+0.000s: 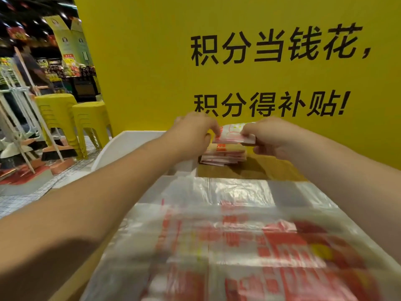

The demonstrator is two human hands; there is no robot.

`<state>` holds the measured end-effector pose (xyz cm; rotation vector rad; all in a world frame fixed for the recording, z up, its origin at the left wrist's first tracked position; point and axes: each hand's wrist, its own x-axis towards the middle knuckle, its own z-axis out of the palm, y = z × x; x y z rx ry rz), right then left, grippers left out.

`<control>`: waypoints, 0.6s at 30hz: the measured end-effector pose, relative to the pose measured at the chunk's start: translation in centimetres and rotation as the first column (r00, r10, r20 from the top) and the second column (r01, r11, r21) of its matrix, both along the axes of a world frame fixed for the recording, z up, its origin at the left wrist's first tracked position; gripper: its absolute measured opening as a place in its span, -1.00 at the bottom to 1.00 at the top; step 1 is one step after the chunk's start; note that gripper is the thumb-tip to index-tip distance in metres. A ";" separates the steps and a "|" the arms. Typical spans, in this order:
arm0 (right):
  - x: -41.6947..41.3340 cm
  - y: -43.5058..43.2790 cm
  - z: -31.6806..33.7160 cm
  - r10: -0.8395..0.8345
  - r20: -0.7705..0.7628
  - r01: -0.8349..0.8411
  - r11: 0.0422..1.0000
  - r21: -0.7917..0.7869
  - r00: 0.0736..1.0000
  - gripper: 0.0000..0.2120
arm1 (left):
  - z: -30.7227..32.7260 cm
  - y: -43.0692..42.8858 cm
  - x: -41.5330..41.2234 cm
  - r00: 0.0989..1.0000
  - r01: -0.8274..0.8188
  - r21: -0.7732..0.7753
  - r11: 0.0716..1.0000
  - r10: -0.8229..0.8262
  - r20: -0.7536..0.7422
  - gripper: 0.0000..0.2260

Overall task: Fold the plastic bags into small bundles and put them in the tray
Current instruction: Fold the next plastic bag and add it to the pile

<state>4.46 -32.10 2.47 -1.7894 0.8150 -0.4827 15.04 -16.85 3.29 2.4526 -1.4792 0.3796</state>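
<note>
Head-worn camera looks forward and down, close.

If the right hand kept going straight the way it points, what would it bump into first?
Probably the left hand: the right hand points leftward along the folded bundle that both hands pinch. Past that, the yellow wall behind, though depth is hard to judge.

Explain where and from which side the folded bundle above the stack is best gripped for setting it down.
Grip the folded bundle at its two short ends, from left and right, as the left hand and right hand do now. It is a thin, flat rectangle held roughly level over the stack, so end pinches likely keep the folds shut and its underside free to land.
</note>
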 end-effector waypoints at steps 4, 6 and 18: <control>3.0 -1.5 -1.5 -0.009 -0.086 -0.002 0.992 -0.124 0.996 -0.70 | -1.5 -1.5 1.1 0.996 -0.025 0.216 0.976 0.005 0.090 -0.70; 3.7 -1.8 -2.3 -0.049 -0.137 0.006 0.955 -0.297 0.989 -0.57 | -2.2 -1.9 1.4 0.989 -0.035 0.271 0.962 -0.005 0.145 -0.68; 2.5 -0.9 -3.8 -0.002 -0.267 -0.206 0.631 -0.748 0.964 -0.73 | -2.6 -1.8 0.6 0.956 -0.146 0.349 0.926 0.042 0.290 -0.69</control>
